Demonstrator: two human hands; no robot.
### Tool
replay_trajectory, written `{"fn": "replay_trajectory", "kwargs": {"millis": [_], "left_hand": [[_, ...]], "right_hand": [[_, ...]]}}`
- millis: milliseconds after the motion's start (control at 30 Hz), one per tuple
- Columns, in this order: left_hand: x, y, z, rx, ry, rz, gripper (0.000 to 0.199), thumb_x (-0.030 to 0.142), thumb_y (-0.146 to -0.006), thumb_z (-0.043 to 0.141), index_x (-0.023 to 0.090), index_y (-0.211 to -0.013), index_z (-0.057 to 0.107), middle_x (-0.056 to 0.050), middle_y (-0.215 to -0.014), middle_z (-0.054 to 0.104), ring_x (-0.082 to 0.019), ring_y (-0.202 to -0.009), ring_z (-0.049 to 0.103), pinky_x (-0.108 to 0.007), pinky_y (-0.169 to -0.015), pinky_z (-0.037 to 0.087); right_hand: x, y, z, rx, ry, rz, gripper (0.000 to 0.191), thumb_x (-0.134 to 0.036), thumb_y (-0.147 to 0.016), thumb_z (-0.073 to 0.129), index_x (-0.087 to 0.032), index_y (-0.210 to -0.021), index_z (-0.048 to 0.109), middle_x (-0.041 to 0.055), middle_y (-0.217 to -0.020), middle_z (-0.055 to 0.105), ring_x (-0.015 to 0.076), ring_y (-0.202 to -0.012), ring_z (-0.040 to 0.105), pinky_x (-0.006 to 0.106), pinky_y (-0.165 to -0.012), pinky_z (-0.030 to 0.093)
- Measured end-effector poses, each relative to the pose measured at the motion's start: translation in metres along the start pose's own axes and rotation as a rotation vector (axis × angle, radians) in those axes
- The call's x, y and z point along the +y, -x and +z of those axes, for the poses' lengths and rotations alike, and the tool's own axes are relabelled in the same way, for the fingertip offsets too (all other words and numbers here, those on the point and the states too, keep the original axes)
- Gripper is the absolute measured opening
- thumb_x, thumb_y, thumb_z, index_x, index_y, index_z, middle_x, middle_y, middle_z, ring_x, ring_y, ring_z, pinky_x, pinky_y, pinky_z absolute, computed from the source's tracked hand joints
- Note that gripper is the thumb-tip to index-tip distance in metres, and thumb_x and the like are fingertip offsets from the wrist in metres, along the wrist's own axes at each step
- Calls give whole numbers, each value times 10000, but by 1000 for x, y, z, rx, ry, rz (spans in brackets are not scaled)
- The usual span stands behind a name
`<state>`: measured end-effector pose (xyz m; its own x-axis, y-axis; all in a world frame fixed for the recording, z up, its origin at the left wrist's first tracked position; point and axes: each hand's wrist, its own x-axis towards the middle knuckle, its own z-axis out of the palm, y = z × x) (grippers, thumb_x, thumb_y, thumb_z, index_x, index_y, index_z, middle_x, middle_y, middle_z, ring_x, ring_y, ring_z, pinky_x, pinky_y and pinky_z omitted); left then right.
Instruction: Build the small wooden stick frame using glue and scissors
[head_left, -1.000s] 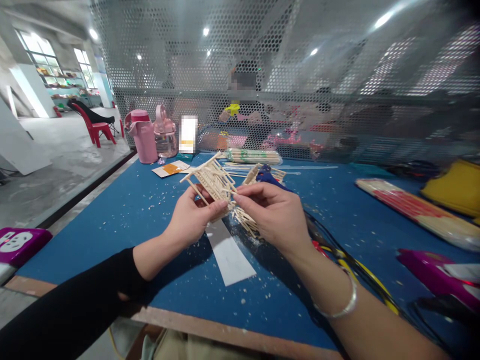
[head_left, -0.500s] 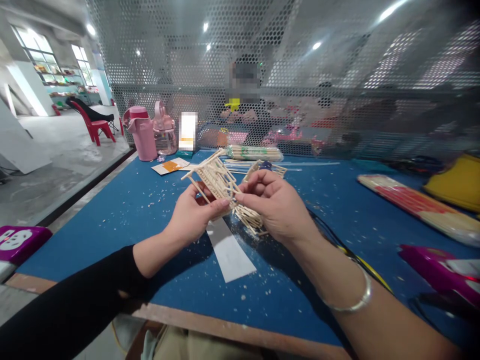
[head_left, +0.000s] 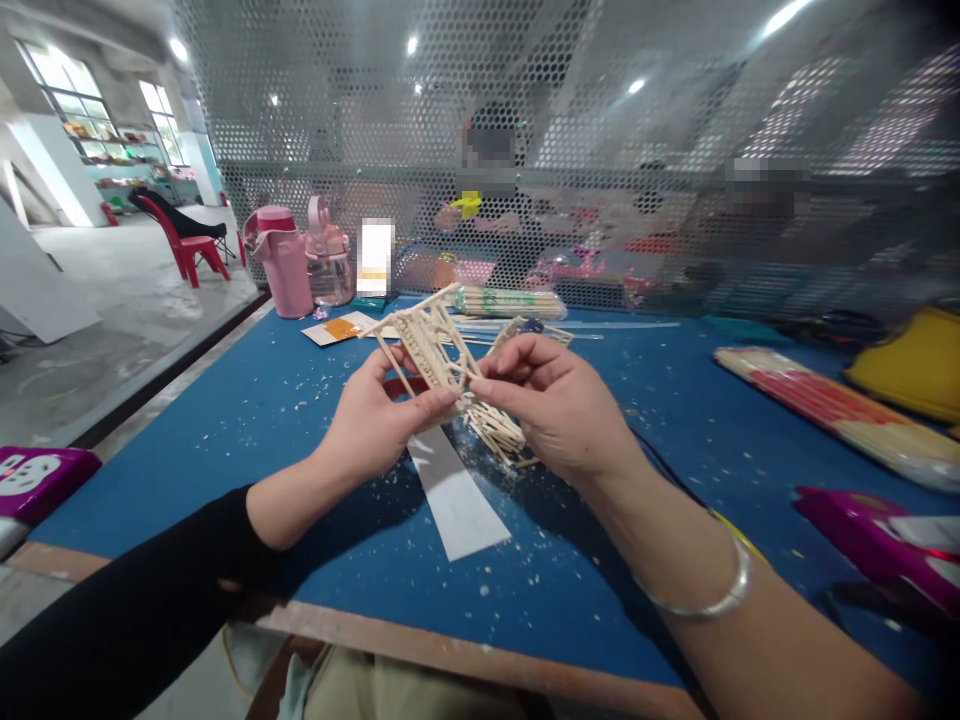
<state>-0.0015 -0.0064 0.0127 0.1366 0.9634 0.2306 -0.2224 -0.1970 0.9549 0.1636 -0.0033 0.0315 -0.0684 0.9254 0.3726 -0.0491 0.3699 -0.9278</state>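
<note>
A small model built from thin wooden sticks (head_left: 421,352) is held up over the table, tilted. My left hand (head_left: 375,410) is closed around its lower left side, thumb along the near edge. My right hand (head_left: 562,400) pinches a short wooden stick (head_left: 463,372) between thumb and forefinger, its end against the model's right side. Whether that stick is attached there I cannot tell. Below lies a pile of short cut sticks (head_left: 495,432), partly covered by my right hand. A white paper strip (head_left: 465,510) lies under the model. Behind my right fingers, another stick-built piece (head_left: 510,332) shows partly.
Along the back stand a pink thermos (head_left: 285,265), a clear bottle (head_left: 330,265) and a lit phone (head_left: 375,255), near wrapped sticks (head_left: 510,302). At right lie a stick packet (head_left: 832,410) and a purple power strip (head_left: 870,540). Beyond the mesh (head_left: 337,120), a person (head_left: 495,215) holds something yellow.
The model has tipped slightly in my left hand, and its top corner sits a little higher. My right hand keeps its pinch at the model's right side. The view has shifted slightly.
</note>
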Motion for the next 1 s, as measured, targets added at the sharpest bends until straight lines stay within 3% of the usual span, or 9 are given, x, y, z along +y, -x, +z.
{"fn": "replay_trajectory", "kwargs": {"millis": [267,400,567,667,800,1000], "left_hand": [[5,-5,-16,-38,-237,83,352,282,-686,761,167,-917,522,-50,-938,673,-159,-798,647,-341,-745,546],[0,-6,-14,-10,-193,76,348,274,-691,758,176,-899,498,-31,-893,666,-151,-781,650,-339,-735,559],[-1,-4,-9,9,-92,66,348,218,-679,753,185,-876,469,-2,-858,650,-126,-744,646,-287,-679,564],[-1,-3,-8,18,-72,67,355,205,-670,754,186,-869,461,9,-853,641,-117,-739,640,-264,-659,560],[-2,-3,-9,20,-75,69,364,214,-669,760,187,-873,460,14,-844,630,-113,-734,633,-256,-653,557],[-2,-2,-7,44,-66,60,377,224,-658,764,187,-876,459,-4,-877,637,-124,-740,634,-279,-662,560]], "right_hand": [[9,7,8,37,224,-160,102,-225,-696,735,-209,-731,640,-16,-702,677,114,-642,620,263,-637,520],[13,10,10,97,427,-292,12,-212,-769,680,-202,-763,682,-14,-713,700,112,-639,624,255,-628,501],[12,12,11,164,588,-397,73,-200,-807,631,-204,-768,693,-6,-753,708,131,-703,631,289,-711,501],[12,12,13,190,503,-346,59,-209,-782,645,-202,-740,686,-2,-755,699,137,-706,623,295,-699,497],[11,11,16,199,340,-174,44,-242,-753,674,-205,-729,679,-10,-699,672,130,-644,594,291,-641,485],[14,11,19,203,158,-49,101,-285,-707,726,-217,-720,653,-4,-726,674,131,-672,594,302,-683,494]]}}
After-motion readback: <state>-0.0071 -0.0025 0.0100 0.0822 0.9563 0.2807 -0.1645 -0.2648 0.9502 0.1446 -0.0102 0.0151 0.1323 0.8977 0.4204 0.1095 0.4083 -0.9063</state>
